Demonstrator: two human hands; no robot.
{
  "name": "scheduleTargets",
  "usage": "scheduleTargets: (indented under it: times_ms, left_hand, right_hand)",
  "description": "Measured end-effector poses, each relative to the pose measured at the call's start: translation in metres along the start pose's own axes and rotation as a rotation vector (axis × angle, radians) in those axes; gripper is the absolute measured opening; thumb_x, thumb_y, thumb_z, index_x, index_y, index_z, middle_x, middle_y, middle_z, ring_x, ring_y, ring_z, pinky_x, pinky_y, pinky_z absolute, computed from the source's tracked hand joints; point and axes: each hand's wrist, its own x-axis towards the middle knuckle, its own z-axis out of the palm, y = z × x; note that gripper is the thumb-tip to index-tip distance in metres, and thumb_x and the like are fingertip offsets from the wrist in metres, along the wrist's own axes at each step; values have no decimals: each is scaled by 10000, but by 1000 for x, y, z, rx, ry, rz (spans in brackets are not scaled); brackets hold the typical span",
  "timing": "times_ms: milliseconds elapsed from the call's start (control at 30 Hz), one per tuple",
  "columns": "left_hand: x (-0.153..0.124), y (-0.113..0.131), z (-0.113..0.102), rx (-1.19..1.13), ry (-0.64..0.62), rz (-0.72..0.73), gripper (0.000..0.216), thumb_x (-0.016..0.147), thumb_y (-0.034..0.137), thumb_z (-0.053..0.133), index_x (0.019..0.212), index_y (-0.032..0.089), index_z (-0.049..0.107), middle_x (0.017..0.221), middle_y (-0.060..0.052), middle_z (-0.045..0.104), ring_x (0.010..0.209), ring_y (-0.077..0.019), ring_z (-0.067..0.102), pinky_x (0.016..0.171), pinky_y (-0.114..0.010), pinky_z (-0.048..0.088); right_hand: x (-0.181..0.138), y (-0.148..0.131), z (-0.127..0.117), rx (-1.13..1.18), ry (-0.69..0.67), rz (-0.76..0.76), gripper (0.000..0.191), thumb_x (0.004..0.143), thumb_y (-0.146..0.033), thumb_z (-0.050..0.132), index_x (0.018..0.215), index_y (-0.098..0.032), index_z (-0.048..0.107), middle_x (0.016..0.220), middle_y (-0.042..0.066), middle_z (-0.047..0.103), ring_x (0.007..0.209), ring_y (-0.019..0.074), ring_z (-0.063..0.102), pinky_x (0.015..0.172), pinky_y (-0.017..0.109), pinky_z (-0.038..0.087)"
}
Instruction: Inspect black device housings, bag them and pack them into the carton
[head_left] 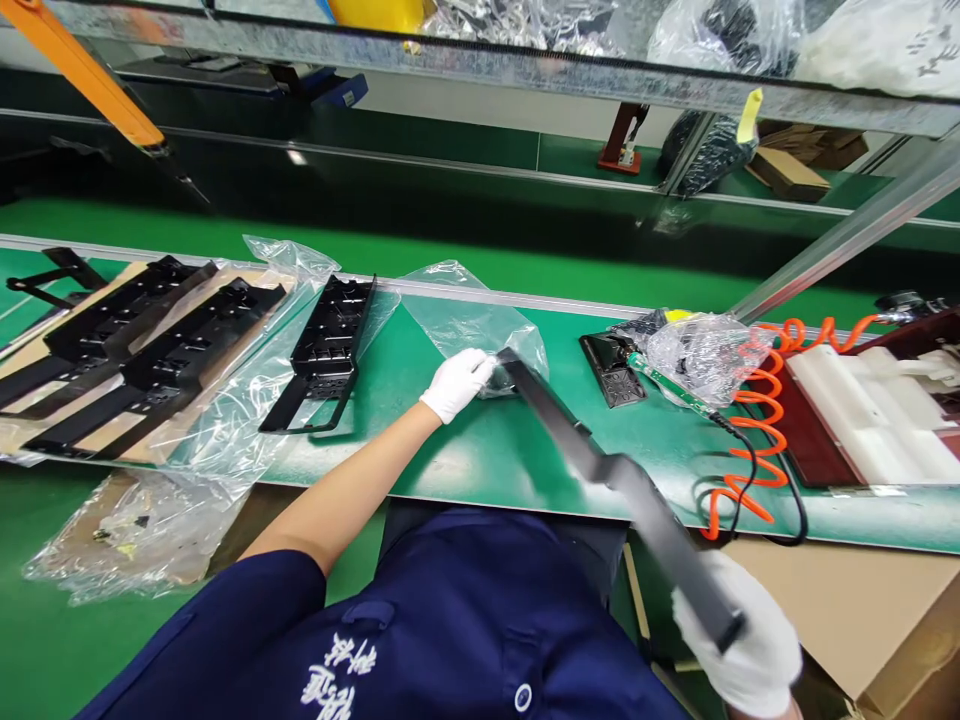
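Note:
A long black panel [568, 432] with a stepped bend in its middle slants across the front of the bench, raised at its near end. At its far end, my left hand [459, 385], in a white glove, has its fingers closed on the tip, beside a clear plastic bag [480, 315]. My right hand [739, 640], also gloved and somewhat blurred, holds the near end past the bench edge; its fingers are partly hidden by the panel. Left of my left hand lies a black ribbed frame [330, 340] with an open loop at its near end.
More black frames [202, 350] lie on cardboard and plastic film at left. A green electric screwdriver [675, 388], a black plate [611, 370] and a coiled orange hose [761, 430] occupy the right. Beyond stands a dark red fixture with white blocks [862, 410]. A metal shelf [525, 70] hangs overhead.

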Motion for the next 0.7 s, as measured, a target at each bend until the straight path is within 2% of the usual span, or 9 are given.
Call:
scheduleTargets:
  times_ms: [67, 133, 200, 267, 333, 400, 533, 567, 700]
  left_hand:
    - [1, 10, 2, 83, -27, 23, 285, 1010, 285, 471, 746, 204, 541, 838, -48, 640, 892, -188, 608, 870, -306, 461]
    - [3, 23, 5, 159, -61, 51, 287, 1021, 294, 474, 777, 196, 591, 860, -52, 674, 889, -185, 629, 855, -296, 460]
    - [2, 37, 8, 235, -73, 74, 296, 1033, 298, 456, 832, 187, 642, 905, -64, 710, 897, -186, 655, 832, -292, 462]
    - [-1, 49, 10, 310, -69, 95, 315, 1039, 299, 441, 874, 180, 682, 931, -77, 738, 877, -193, 681, 781, -294, 464]
    - [-5, 56, 10, 376, -70, 130, 313, 1024, 303, 476, 854, 180, 708, 896, -81, 756, 809, -203, 701, 712, -300, 457]
    - [-9, 60, 8, 425, -62, 177, 329, 1015, 281, 482, 822, 171, 724, 848, -96, 765, 768, -222, 719, 666, -307, 453]
    - [-22, 71, 10, 464, -16, 343, 345, 1005, 216, 431, 887, 160, 750, 900, -130, 789, 772, -246, 749, 665, -322, 488]
    - [-29, 75, 15, 443, -7, 406, 360, 1000, 208, 416, 868, 172, 749, 867, -119, 787, 744, -239, 746, 664, -321, 498]
    - [-66, 89, 48, 102, -73, 635, 344, 918, 281, 468, 688, 242, 722, 642, -74, 720, 557, -238, 684, 565, -341, 508]
  right_hand:
    - [7, 3, 15, 187, 246, 340, 388, 933, -487, 567, 815, -131, 469, 608, -25, 432, 532, 18, 387, 468, 125, 335]
    - [16, 3, 32, 483, 397, 753, 516, 815, -559, 683, 880, -153, 373, 596, -77, 330, 496, 7, 337, 460, 120, 333]
    - [23, 2, 47, 743, 433, 1079, 669, 661, -587, 774, 914, -160, 325, 619, -84, 290, 515, 0, 331, 487, 114, 355]
    - [28, 2, 61, 819, 443, 1216, 705, 602, -586, 780, 941, -160, 332, 676, -61, 359, 577, 11, 404, 527, 122, 413]
    - [31, 1, 74, 858, 474, 1278, 727, 562, -605, 765, 936, -162, 327, 703, -45, 381, 601, 25, 429, 526, 141, 428]
    - [36, -3, 87, 934, 463, 1308, 777, 522, -647, 755, 926, -168, 295, 670, -61, 305, 555, 12, 347, 492, 141, 380]
    - [58, -17, 120, 1038, 216, 1222, 874, 486, -754, 720, 978, -193, 264, 614, -89, 209, 495, 8, 212, 435, 131, 246]
    - [65, -21, 130, 1046, 156, 1187, 880, 496, -783, 699, 983, -196, 259, 602, -91, 206, 485, 15, 201, 425, 134, 220]
    - [97, -23, 167, 1116, 178, 1038, 761, 601, -722, 706, 903, -170, 278, 602, -56, 282, 527, 20, 269, 469, 127, 257]
